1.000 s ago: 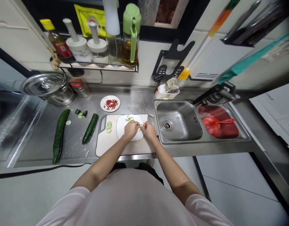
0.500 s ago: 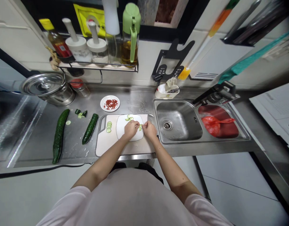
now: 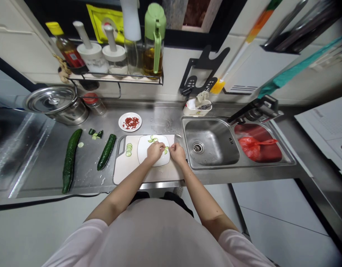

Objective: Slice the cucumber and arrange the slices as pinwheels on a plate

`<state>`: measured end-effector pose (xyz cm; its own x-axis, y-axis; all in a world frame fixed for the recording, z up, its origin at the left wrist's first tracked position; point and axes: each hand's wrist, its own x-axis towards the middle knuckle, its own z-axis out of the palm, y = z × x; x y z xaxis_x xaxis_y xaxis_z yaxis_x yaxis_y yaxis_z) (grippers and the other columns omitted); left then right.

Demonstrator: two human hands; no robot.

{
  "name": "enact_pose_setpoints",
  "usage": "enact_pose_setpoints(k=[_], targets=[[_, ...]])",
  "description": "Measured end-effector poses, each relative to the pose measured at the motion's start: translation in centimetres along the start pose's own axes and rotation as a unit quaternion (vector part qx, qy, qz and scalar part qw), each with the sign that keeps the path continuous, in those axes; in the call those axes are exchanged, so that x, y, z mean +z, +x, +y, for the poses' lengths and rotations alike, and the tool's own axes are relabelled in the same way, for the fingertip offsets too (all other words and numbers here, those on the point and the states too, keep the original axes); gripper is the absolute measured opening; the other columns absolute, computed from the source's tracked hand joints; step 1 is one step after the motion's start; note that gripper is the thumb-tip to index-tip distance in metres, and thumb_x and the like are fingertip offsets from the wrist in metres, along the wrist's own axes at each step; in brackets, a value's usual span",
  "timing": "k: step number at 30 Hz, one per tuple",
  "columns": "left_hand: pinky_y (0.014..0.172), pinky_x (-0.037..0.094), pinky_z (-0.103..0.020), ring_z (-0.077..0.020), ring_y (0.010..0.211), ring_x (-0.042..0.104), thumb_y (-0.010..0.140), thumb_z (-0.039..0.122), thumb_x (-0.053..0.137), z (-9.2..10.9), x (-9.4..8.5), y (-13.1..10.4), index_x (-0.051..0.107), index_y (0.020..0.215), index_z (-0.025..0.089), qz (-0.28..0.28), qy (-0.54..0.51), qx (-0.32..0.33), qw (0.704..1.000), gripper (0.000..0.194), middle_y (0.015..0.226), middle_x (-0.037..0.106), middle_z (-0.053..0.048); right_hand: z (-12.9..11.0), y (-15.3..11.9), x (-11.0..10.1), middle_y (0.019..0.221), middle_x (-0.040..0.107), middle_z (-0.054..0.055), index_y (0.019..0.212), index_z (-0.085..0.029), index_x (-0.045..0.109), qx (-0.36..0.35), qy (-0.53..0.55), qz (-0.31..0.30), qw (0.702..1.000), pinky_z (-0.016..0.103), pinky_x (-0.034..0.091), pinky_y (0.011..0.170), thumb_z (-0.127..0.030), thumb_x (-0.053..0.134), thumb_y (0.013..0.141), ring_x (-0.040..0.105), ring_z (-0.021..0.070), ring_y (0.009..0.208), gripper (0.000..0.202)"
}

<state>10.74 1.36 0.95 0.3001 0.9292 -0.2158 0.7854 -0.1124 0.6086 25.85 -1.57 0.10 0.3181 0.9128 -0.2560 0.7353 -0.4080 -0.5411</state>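
Note:
Over the right side of a white plate [image 3: 143, 151], my left hand [image 3: 155, 152] and my right hand [image 3: 177, 152] meet with pinched fingers at a small cucumber slice [image 3: 166, 150]. Both hands appear to grip it, the left from one side and the right from the other. More thin cucumber pieces [image 3: 152, 139] lie at the plate's far edge. The plate rests on a cutting board [image 3: 126, 170]. A short stack of cucumber slices [image 3: 129, 149] sits on the board left of the plate. My fingertips partly hide the slice between them.
Left of the board lie a cut cucumber [image 3: 106, 152], a longer cucumber [image 3: 71, 161] and cucumber offcuts [image 3: 96, 134]. Behind the board stands a small dish [image 3: 121, 123] of red bits. A sink [image 3: 212, 144] adjoins on the right. A lidded steel pot [image 3: 72, 113] is back left.
Almost nothing differs. Both hands stay over the plate, with the fingers shifting only slightly around the cucumber slice.

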Motion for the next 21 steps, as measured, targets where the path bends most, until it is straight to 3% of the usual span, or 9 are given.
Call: enact_pose_setpoints(k=[21], targets=[[0.077,0.042,-0.027,-0.0184,0.096,0.059,0.086,0.023,0.058,0.8,-0.3,0.5,0.071,0.094,0.025,-0.018,0.033,-0.017,0.999,0.016,0.105,0.066,-0.004,0.8,-1.4,-1.0,0.065,0.053,-0.003,0.089,-0.019,0.062,-0.032,0.121,0.072,0.989,0.025,0.038,0.065,-0.041,0.048,0.081,0.051,0.0148,0.063,0.027]])
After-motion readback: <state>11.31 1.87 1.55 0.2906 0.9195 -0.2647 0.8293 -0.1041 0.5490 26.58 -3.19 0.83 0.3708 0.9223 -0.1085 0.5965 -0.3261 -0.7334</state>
